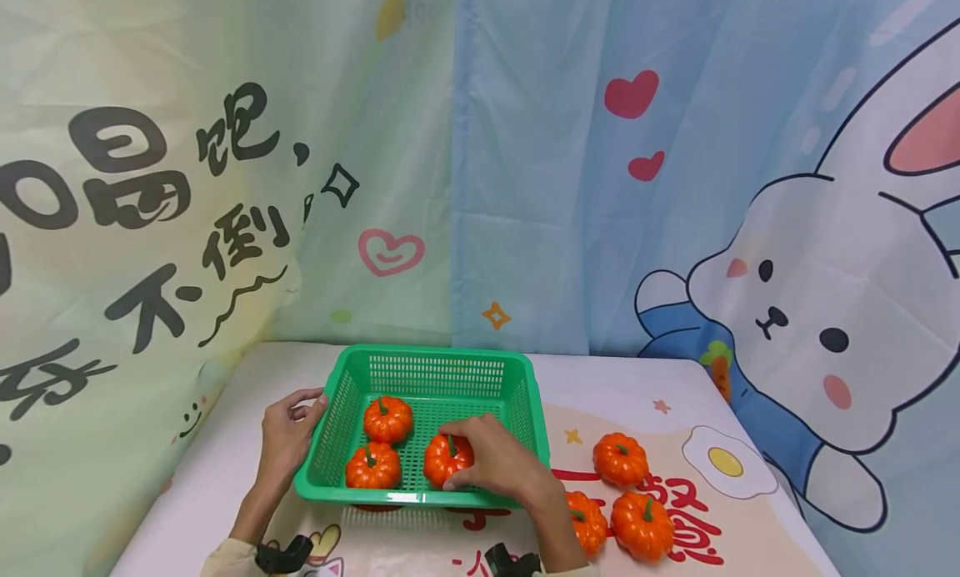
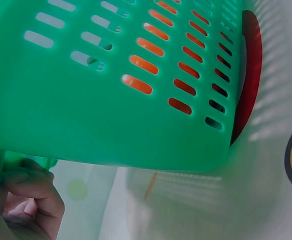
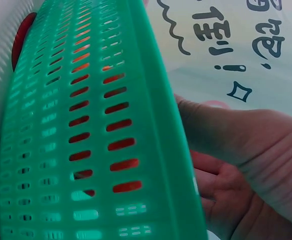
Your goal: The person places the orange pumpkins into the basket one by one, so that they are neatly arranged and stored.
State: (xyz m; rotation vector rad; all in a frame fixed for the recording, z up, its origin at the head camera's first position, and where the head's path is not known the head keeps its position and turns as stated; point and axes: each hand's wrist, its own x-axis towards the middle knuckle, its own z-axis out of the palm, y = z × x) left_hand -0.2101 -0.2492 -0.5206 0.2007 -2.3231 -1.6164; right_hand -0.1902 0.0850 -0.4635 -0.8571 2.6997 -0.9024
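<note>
Closest to the person, two loose pumpkins [image 1: 642,527] sat beside the right forearm. Beyond their line ran the near rim of the green basket [image 1: 337,493], its long axis stretching left to right between the hands. The right hand [image 1: 497,462] had reached in over that rim, thumb and fingers pinched about an orange pumpkin [image 1: 448,462], which lay at its fingertips, to the left of the palm, stem upward; whether it touched the basket's floor I couldn't tell. That hand was much the nearer one. A second pumpkin [image 1: 372,467] stood between it and the left hand [image 1: 288,434], which gripped the basket's left short end, well apart from the right. A third pumpkin [image 1: 388,419] sat just behind the second, and past everything hung the printed curtain [image 1: 525,185].
</note>
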